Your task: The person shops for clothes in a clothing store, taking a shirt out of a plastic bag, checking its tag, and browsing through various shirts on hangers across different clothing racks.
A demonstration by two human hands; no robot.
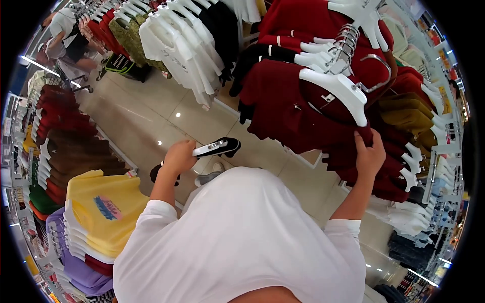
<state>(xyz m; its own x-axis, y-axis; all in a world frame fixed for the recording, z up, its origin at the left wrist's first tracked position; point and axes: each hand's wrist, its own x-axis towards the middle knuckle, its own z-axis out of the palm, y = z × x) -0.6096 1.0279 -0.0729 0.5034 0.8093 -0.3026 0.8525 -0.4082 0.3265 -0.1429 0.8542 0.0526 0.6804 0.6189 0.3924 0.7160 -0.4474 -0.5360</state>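
My left hand (180,157) is closed round a black and white handheld device (218,147), which points right over the tiled floor. On the right, my right hand (371,154) pinches the shoulder of a dark red garment (283,106). That garment hangs on a white hanger (336,88) with a metal hook (379,73), at the front of a row of dark red and black clothes. A small tag shows at its neckline.
White shirts (177,53) hang on a rack ahead. At the left, a yellow shirt (103,212) hangs beside brown garments (81,161). A black and green basket (124,66) stands on the tiled floor (151,113). Another person (65,30) is at the upper left.
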